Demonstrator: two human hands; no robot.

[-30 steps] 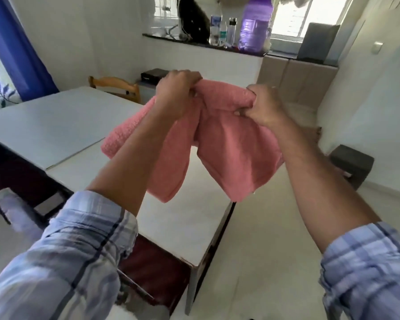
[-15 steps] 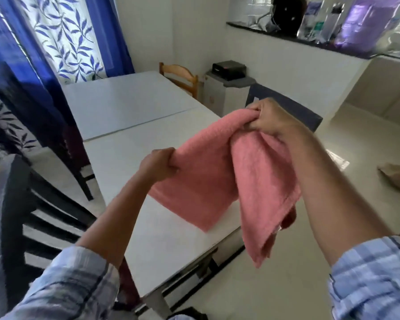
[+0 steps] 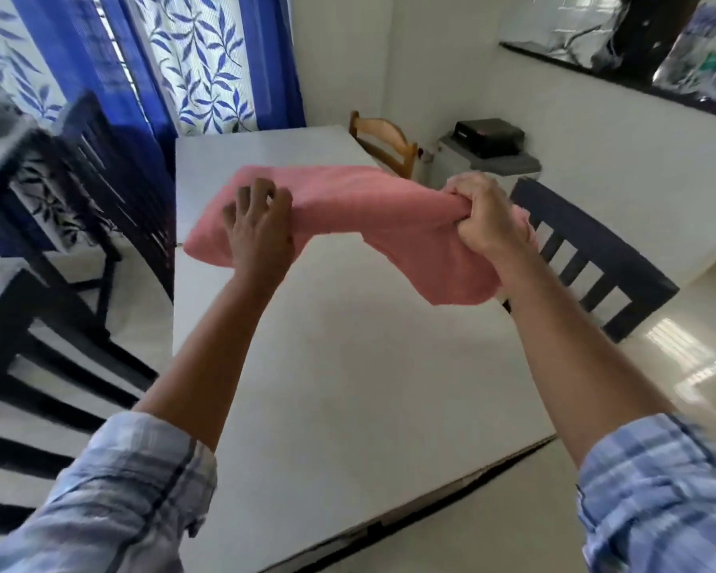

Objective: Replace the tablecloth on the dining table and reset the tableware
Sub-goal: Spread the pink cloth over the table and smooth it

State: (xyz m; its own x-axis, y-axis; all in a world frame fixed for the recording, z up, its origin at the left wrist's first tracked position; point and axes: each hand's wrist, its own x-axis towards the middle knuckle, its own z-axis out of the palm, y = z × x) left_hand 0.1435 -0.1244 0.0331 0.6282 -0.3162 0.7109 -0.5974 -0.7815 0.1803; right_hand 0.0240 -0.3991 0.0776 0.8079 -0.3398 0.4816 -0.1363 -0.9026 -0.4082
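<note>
A person holds a pink cloth (image 3: pixel 348 200) in both hands above the far half of a bare white counter (image 3: pixel 368 366). The left hand (image 3: pixel 261 225) comes down on the cloth's left part, its fingers curled and digging into the fabric. The right hand (image 3: pixel 484 217) is clenched tight around the bunched right end, from which a loose fold hangs toward the counter's right edge. The cloth stretches nearly level between the two hands; whether its low left end touches the counter cannot be told.

Rolled-up blue checked sleeves (image 3: pixel 658 490) fill the bottom corners. A dark chair (image 3: pixel 596 258) stands at the counter's right side and a wooden chair (image 3: pixel 385 142) at its far right corner. More dark chairs (image 3: pixel 100 179) line the left side before blue leaf-print curtains (image 3: pixel 207 64). A black box (image 3: pixel 488 132) sits on a pale unit against the wall, below a dark ledge (image 3: pixel 575 62) of blurred bottles.
</note>
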